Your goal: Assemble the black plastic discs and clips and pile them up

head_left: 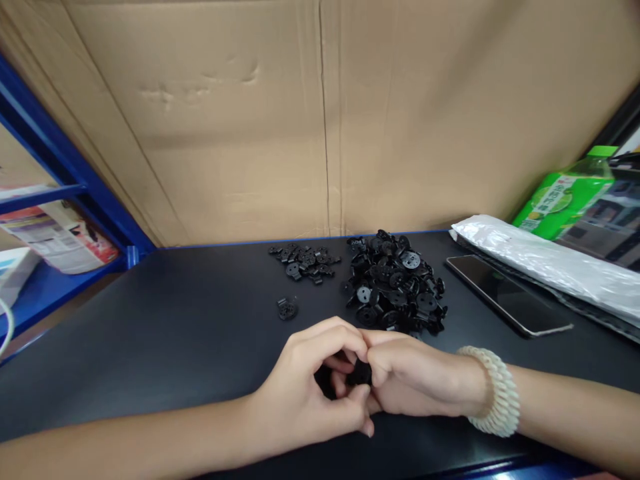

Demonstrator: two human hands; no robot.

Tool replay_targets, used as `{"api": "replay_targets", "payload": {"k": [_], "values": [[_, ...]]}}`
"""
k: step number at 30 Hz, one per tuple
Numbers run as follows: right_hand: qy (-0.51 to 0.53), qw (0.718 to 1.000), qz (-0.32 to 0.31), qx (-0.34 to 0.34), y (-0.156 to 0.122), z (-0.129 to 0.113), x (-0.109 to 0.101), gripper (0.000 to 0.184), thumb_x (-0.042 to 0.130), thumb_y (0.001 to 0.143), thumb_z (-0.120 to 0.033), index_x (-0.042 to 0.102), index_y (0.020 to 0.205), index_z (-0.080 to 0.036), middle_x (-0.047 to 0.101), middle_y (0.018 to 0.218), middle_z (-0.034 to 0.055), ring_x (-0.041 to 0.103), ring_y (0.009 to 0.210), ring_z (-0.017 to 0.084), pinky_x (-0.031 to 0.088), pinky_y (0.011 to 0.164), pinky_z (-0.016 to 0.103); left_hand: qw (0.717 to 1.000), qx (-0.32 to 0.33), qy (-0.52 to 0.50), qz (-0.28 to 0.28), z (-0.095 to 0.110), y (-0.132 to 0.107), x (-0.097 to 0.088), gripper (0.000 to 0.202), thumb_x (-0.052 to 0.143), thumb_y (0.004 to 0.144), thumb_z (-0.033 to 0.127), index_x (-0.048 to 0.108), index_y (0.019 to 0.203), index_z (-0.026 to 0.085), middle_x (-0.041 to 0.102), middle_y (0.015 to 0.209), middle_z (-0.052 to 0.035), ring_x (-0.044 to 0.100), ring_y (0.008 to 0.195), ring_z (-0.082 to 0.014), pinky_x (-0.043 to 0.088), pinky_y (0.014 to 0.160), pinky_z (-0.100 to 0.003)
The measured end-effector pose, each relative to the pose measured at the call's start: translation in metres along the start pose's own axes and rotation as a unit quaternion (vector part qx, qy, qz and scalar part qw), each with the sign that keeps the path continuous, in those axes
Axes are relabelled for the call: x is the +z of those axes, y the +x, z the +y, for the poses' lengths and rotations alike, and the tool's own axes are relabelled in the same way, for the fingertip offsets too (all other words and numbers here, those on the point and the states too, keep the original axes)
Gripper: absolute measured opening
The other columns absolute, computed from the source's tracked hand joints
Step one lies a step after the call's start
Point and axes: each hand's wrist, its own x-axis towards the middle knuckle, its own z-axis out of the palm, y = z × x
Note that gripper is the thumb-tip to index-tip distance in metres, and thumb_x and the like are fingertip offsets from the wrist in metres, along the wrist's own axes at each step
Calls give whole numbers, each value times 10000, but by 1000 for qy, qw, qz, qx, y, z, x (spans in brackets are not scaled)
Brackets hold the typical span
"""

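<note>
My left hand (320, 380) and my right hand (410, 373) meet low in the middle of the view, over the black table (190, 333). Both are closed around a small black plastic piece (361, 373), mostly covered by the fingers. Just beyond my hands rises a large heap of small round black plastic pieces (395, 280), some with holes in their discs. To its left lies a smaller, flatter group of similar black pieces (305, 261). One loose black piece (287, 308) rests apart, nearer to my left hand.
A phone (507, 297) lies right of the heap, beside a white plastic package (545, 260). Behind that stands a green-labelled bottle (563, 193). Cardboard (225, 133) walls the table's back edge. On the left, a blue shelf frame (105, 207) holds a printed packet (65, 233).
</note>
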Motion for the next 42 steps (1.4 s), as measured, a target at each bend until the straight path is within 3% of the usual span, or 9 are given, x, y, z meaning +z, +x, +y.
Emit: {"api": "replay_targets", "payload": {"k": [12, 18, 23, 26, 28, 31, 33, 37, 42], "values": [[-1, 999, -26, 18, -1, -1, -4, 420, 429, 481, -49, 537, 876, -138, 621, 718, 22, 630, 606, 160, 477, 600, 299, 999, 8, -24, 32, -2, -6, -5, 233, 579, 685, -16, 666, 815, 157, 574, 865, -37, 598, 647, -111, 528, 544, -201], [-41, 997, -62, -22, -8, -18, 2, 456, 437, 609, -69, 478, 1054, -164, 618, 849, 61, 664, 747, 198, 496, 662, 322, 993, 60, -45, 92, 1, -9, -14, 238, 553, 749, -45, 640, 750, 177, 554, 878, -36, 637, 831, -166, 565, 721, -278], [-200, 978, -47, -45, -19, -30, 5, 463, 495, 751, -118, 413, 1193, -226, 564, 930, 34, 618, 683, 145, 488, 594, 285, 992, 106, -2, 63, 1, -10, -22, 287, 543, 779, -68, 677, 808, 184, 557, 930, -44, 634, 907, -170, 553, 817, -292], [-408, 907, 24, -102, -34, -45, 3, 475, 532, 817, -131, 398, 1258, -244, 552, 992, 35, 559, 714, 125, 463, 622, 272, 991, 120, 35, 50, 2, -12, -26, 317, 526, 768, -76, 653, 887, 188, 572, 995, -58, 622, 953, -185, 543, 832, -305], [-556, 805, 97, -183, -45, -61, -2, 433, 530, 839, -133, 428, 1245, -245, 555, 1002, 32, 538, 755, 138, 453, 674, 289, 989, 119, 68, 61, 1, -12, -30, 302, 529, 776, -63, 634, 903, 190, 579, 1000, -58, 617, 947, -182, 531, 816, -296], [-713, 604, 214, -286, -55, -86, -18, 368, 556, 822, -131, 508, 1174, -227, 571, 1047, 52, 530, 889, 188, 425, 785, 335, 980, 127, 122, 96, -6, -9, -36, 262, 526, 803, -43, 627, 865, 191, 589, 969, -44, 613, 887, -154, 507, 778, -263], [-743, 549, 240, -297, -58, -100, -32, 364, 571, 808, -144, 523, 1162, -215, 573, 1082, 66, 523, 956, 213, 412, 821, 350, 973, 135, 151, 111, -12, -5, -40, 244, 521, 819, -28, 629, 849, 188, 594, 962, -41, 608, 866, -142, 493, 772, -252], [-740, 584, 204, -263, -58, -112, -50, 407, 585, 781, -149, 526, 1175, -229, 567, 1093, 54, 520, 905, 203, 431, 785, 339, 964, 138, 209, 94, -23, 6, -50, 190, 517, 839, 27, 626, 869, 179, 610, 958, -50, 605, 867, -149, 484, 786, -258], [-624, 699, 206, -284, -57, -109, -56, 335, 551, 785, -144, 584, 1104, -239, 581, 1031, 34, 522, 877, 186, 438, 768, 317, 952, 18, 296, 73, -34, 23, -76, 113, 517, 838, 174, 585, 928, 167, 626, 893, -47, 604, 811, -179, 499, 759, -297]]}}
